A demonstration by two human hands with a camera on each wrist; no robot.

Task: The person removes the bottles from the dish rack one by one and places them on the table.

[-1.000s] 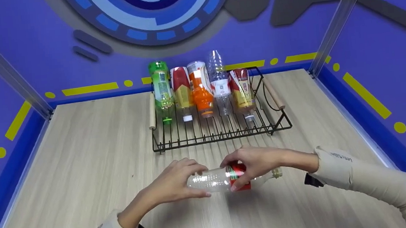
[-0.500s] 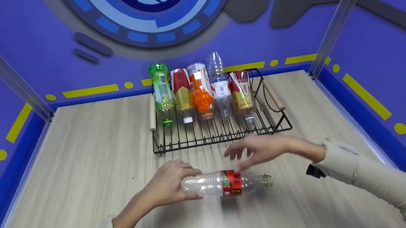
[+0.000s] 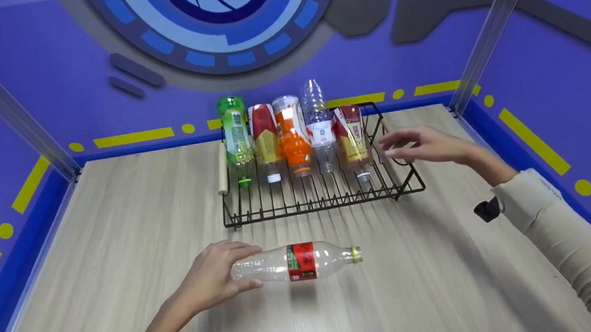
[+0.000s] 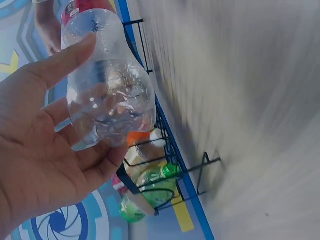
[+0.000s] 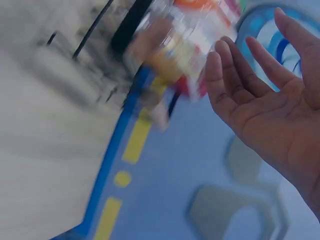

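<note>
My left hand (image 3: pixel 217 274) grips the base end of a clear plastic bottle (image 3: pixel 327 258) with a red label and a yellow ring at its uncapped-looking neck. The bottle lies sideways over the table, neck to the right. In the left wrist view, thumb and fingers curl round the bottle's ridged base (image 4: pixel 112 107). My right hand (image 3: pixel 427 145) holds nothing; its fingers are loosely extended beside the right wooden handle of a black wire rack (image 3: pixel 320 204). From the right wrist view, the right hand's palm (image 5: pixel 275 105) shows bare, with the rack's bottles blurred beyond.
Several bottles lie in the rack, necks toward me: a green one (image 3: pixel 236 133), a red-and-gold one (image 3: pixel 265 136), an orange one (image 3: pixel 293 139), a clear one (image 3: pixel 321 131) and another red-and-gold one (image 3: pixel 353 137). Blue-purple panels (image 3: pixel 53 91) enclose the wooden table (image 3: pixel 138 201).
My right hand has let go of the red-label bottle and moved up and right to the rack's right end. My left hand has shifted left with the bottle.
</note>
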